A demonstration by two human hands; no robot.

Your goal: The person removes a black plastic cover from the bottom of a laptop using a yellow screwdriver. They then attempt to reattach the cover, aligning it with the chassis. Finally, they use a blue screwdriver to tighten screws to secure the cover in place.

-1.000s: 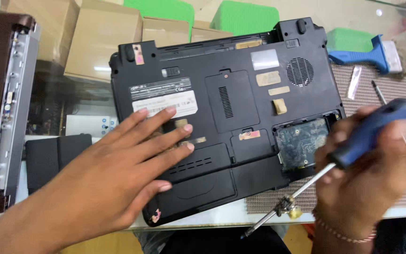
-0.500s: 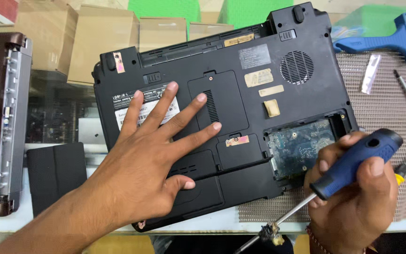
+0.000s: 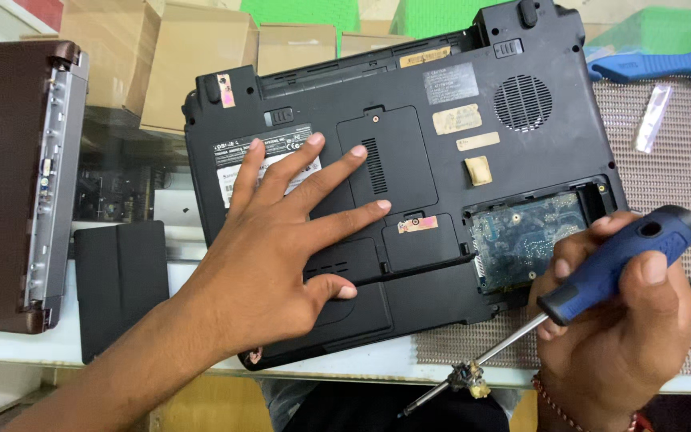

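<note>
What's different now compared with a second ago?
The right hand swung the blue-handled screwdriver so its tip points further down off the table edge. The left hand stays flat, fingers spread, on the upturned black laptop, which sits a little more tilted in view.

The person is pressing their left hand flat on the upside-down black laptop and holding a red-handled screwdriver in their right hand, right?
Almost. The screwdriver in the right hand has a blue handle with black, not a red one, as the head view shows. The rest holds: the left hand lies flat, fingers spread, on the upside-down black laptop.
</note>
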